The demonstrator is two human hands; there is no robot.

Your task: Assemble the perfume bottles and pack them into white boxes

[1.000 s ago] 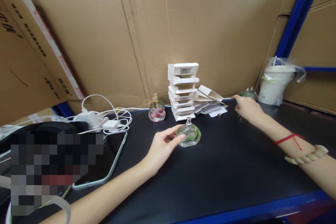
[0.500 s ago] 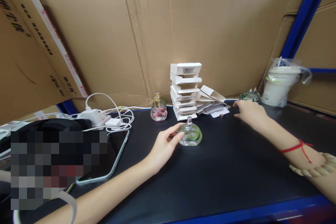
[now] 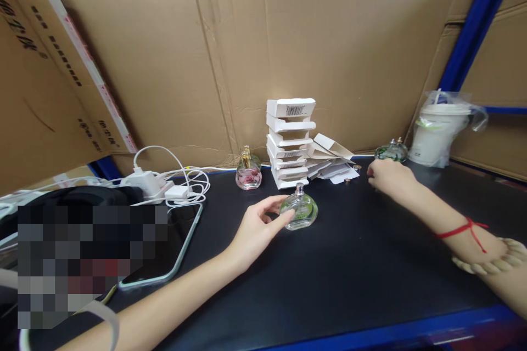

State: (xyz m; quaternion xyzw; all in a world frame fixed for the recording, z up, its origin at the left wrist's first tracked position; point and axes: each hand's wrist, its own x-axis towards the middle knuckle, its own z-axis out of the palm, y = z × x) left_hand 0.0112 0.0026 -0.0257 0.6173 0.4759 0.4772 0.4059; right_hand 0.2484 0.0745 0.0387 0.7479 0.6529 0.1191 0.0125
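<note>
My left hand (image 3: 259,230) grips the left side of a round glass bottle (image 3: 303,211) with green liquid and a silver spray top, upright on the black tabletop (image 3: 329,279). At the right, my right hand (image 3: 392,180) has its fingers curled together, low over the tabletop. What it holds, if anything, is too small to make out. Just behind it stand green glass bottles (image 3: 393,150), partly hidden by the hand. Small caps (image 3: 348,181) lie to its left.
A stack of white boxes (image 3: 290,142) stands behind the bottle, flattened cartons (image 3: 331,162) beside it. Pink bottles (image 3: 248,174) are left of the stack. A bagged white cup (image 3: 438,134) is at the back right; cables (image 3: 195,181) and a tablet (image 3: 181,241) lie left.
My right hand's fingers have closed together and shifted slightly right. The bottle in my left hand is now slightly tilted, its top a little farther right.
</note>
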